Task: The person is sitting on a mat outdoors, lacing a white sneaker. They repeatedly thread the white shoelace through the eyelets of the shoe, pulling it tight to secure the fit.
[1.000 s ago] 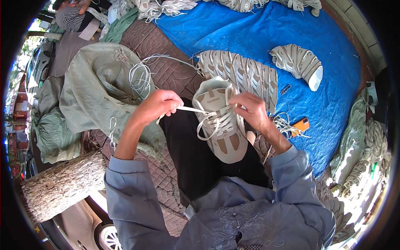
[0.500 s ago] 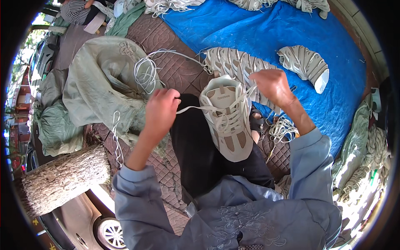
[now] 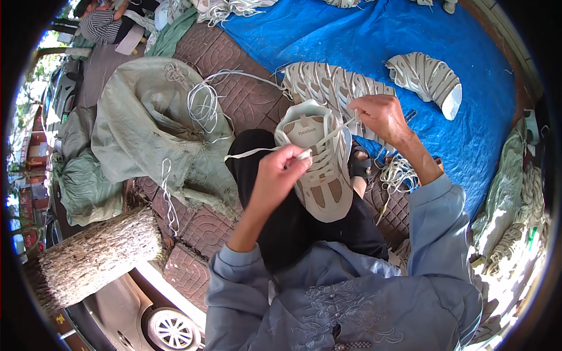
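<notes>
A cream and tan sneaker (image 3: 331,203) rests on my dark-trousered legs, its toe pointing toward me and its laces criss-crossed over the front. My left hand (image 3: 275,180) pinches the flat pale shoelace (image 3: 252,154) close to the left side of the lacing, and a loose end trails off leftward. Out to the right of the collar, my right hand (image 3: 383,121) is closed on the other end of the shoelace, which runs taut toward the eyelets. Its fingertips partly hide the grip.
Stacked shoe uppers (image 3: 328,85) and a second stack (image 3: 427,85) lie on a blue tarp (image 3: 351,38). Lace coils (image 3: 205,108) hang over an open pale sack (image 3: 132,117); more laces (image 3: 399,175) lie right of the shoe. A trunk (image 3: 99,254) stands at left; another person (image 3: 108,26) sits beyond.
My left hand has moved right and down, from pulling the lace out at the left to pinching it beside the lacing. My right hand keeps its hold with little movement.
</notes>
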### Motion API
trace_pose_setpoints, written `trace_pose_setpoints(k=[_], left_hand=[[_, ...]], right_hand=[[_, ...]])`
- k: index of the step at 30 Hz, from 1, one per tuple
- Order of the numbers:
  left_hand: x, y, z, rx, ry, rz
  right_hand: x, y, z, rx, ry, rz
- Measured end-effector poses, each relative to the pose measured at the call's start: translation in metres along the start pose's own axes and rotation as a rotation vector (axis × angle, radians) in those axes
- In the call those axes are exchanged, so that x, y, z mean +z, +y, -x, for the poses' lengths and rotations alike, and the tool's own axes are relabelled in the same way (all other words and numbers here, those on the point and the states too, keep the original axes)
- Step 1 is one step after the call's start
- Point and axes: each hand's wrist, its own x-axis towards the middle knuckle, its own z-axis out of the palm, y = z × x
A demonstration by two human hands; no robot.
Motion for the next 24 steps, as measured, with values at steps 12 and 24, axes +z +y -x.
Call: trace_pose_setpoints(k=[12,24], left_hand=[[-0.012,0.030,-0.034,0.359,-0.085,-0.687],[0.019,0.012,-0.037,0.681,0.284,-1.406]], right_hand=[[-0.001,0.000,0.003,-0.026,0.004,0.015],[-0.014,0.018,-0.006,-0.076,0.017,0.281]])
